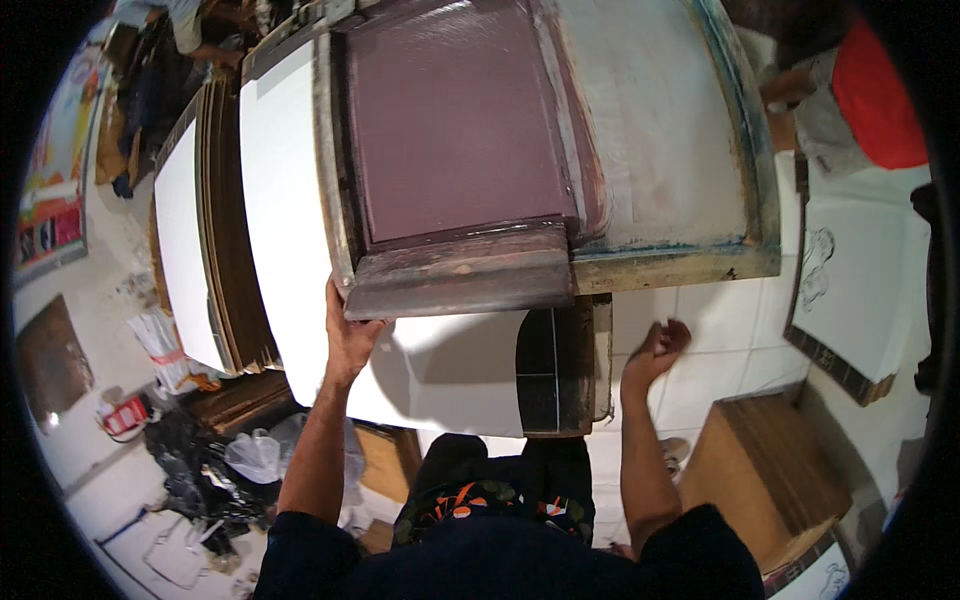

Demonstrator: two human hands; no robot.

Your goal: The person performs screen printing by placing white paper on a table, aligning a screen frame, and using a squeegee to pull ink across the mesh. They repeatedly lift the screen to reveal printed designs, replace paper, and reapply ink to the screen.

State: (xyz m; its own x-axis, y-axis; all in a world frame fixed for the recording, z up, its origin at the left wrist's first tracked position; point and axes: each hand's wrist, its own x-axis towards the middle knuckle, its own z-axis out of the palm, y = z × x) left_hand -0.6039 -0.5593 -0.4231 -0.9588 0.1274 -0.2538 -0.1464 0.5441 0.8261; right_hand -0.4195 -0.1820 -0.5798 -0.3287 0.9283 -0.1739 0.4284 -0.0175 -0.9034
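Note:
A screen-printing frame (455, 120) with a purple inked field lies over white sheets (280, 200), beside a second pale, paint-edged screen (660, 120). A dark, ink-stained squeegee or bar (460, 285) rests along the frame's lower side. My left hand (350, 335) grips at that bar's left end, by the frame's lower-left corner; whether it holds bar or frame is unclear, and some fingertips are hidden. My right hand (660, 345) is raised to the right of the board below, loosely curled with fingers apart and nothing visible in it.
Stacked boards (220, 230) stand at left, above black plastic bags (185, 470). A brown block (750, 480) sits lower right, below a board with white sheet (850, 290). Another person's arm (190, 35) shows top left; another hand (785, 90) and red cloth (880, 100) top right.

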